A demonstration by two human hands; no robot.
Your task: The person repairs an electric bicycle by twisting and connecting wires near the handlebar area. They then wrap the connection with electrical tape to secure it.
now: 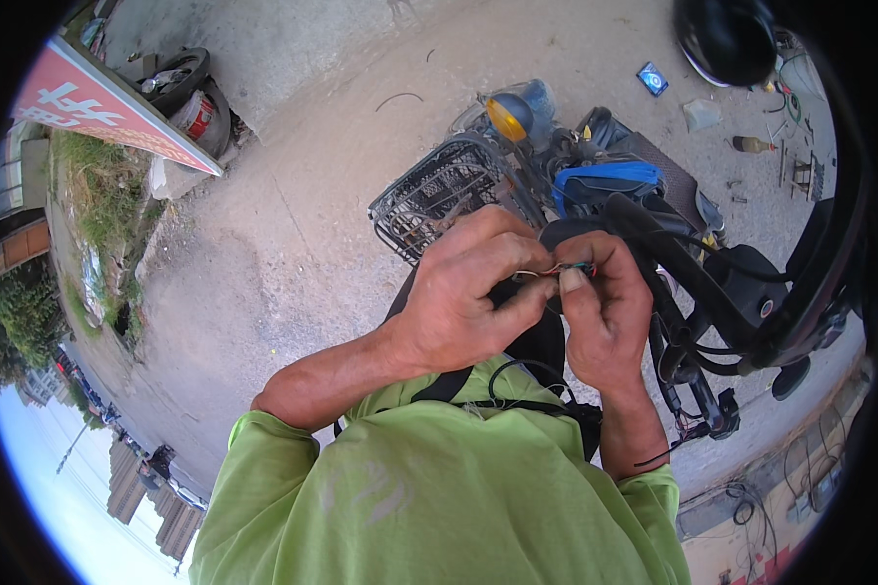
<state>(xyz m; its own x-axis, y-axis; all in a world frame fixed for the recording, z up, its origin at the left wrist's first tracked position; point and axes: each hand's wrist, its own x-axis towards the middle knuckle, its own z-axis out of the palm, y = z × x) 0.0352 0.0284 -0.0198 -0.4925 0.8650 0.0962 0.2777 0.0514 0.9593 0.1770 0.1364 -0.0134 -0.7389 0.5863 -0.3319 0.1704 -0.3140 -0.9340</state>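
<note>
My left hand and my right hand meet in front of my green shirt, both with fingers closed on thin coloured wires. The left fingers pinch a pale wire end; the right thumb and forefinger grip darker green and red wires. Whether the wires are joined is too small to tell. Just right of my hands is a black scooter frame with dark cables. A black cable loops below my hands.
Beyond lie a wire basket, yellow lamp, blue bag and scooter parts. A phone, bottle and tools are on the concrete. A red sign stands left, near tyres.
</note>
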